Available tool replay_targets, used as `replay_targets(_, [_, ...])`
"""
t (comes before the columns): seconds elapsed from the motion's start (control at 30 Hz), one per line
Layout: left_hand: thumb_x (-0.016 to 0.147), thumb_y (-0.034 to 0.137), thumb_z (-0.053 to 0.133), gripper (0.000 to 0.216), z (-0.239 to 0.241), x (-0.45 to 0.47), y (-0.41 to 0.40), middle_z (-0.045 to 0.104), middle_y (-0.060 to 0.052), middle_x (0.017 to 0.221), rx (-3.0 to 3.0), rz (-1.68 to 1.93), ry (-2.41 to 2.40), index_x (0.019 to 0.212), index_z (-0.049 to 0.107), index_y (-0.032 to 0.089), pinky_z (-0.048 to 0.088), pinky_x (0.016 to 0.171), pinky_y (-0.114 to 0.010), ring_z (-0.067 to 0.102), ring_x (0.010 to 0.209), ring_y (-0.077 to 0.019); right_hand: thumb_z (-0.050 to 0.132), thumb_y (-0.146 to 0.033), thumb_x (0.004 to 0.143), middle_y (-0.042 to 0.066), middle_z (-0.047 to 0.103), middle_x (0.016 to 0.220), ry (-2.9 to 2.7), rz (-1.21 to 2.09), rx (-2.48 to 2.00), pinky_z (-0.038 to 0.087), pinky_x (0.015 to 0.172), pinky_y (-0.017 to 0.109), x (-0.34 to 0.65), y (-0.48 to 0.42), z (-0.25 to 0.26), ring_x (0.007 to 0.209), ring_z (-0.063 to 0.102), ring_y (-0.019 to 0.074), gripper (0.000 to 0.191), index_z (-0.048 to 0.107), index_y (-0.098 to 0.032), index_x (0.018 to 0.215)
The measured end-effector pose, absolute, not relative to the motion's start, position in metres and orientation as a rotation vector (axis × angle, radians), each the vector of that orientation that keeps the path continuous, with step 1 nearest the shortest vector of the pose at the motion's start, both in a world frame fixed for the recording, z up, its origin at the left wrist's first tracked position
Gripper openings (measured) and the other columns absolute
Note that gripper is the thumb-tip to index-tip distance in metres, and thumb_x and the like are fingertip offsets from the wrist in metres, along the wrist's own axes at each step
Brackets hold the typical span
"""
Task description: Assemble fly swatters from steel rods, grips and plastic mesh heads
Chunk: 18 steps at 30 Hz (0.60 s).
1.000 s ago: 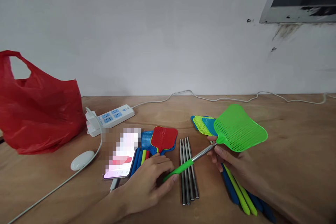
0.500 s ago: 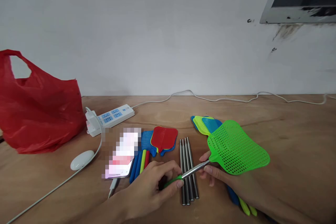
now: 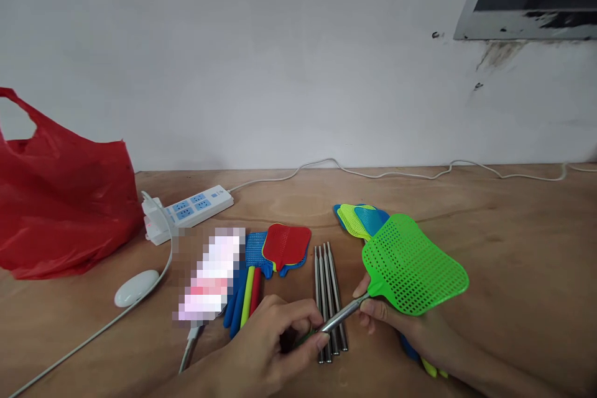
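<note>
Both my hands hold one green fly swatter above the wooden table. My right hand pinches its neck just below the mesh head. My left hand is closed around the green grip at the other end of its metal rod. Under the rod lie several loose metal rods, side by side. A stack of finished swatters lies behind the green head, and their handles stick out under my right wrist.
Red and blue swatter heads with coloured handles lie left of the rods, beside a phone. Farther left are a white mouse, a power strip and a red plastic bag. A white cable runs along the wall.
The green swatter came down and toward me. Its metal rod has slid into the handle, bringing my two hands closer together.
</note>
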State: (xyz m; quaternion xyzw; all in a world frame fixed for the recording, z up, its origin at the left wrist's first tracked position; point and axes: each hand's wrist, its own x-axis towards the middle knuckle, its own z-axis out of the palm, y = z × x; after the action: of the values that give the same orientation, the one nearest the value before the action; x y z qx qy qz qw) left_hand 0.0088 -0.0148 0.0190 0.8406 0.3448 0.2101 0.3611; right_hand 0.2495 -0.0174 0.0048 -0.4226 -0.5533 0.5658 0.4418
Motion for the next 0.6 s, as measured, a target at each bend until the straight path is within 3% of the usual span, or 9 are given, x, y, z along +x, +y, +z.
replay_targets(0.23, [0.099,0.042,0.048,0.031,0.020,0.005,-0.008,0.035,0.006,0.059,2.096,0.542,0.892,0.078,0.055,0.019,0.026,0.049,-0.023,0.034,0.053,-0.0104,0.078,-0.047,0.078,0.001,0.068,0.068,-1.192,1.334,-1.018,0.052,0.060,0.033,0.259,-0.009,-0.004,0.061,0.062,0.0192,0.023,0.073,-0.026,0.086])
replay_targets(0.43, [0.099,0.040,0.050,0.032,0.020,0.001,-0.004,0.034,0.007,0.058,2.126,0.587,0.905,0.076,0.053,0.019,0.025,0.050,-0.023,0.032,0.052,-0.0096,0.091,-0.046,0.059,0.000,0.062,0.063,-0.888,1.250,-0.973,0.045,0.051,0.027,0.269,0.007,0.008,0.058,0.055,0.0149,0.032,0.074,-0.023,0.075])
replay_targets(0.6, [0.099,0.041,0.051,0.031,0.016,-0.001,-0.002,0.033,0.008,0.057,2.076,0.599,0.900,0.078,0.057,0.018,0.025,0.049,-0.022,0.032,0.050,-0.0092,0.092,-0.041,0.061,0.001,0.065,0.065,-0.836,1.272,-0.971,0.045,0.053,0.026,0.274,0.011,0.015,0.060,0.056,0.0145,0.029,0.076,-0.021,0.076])
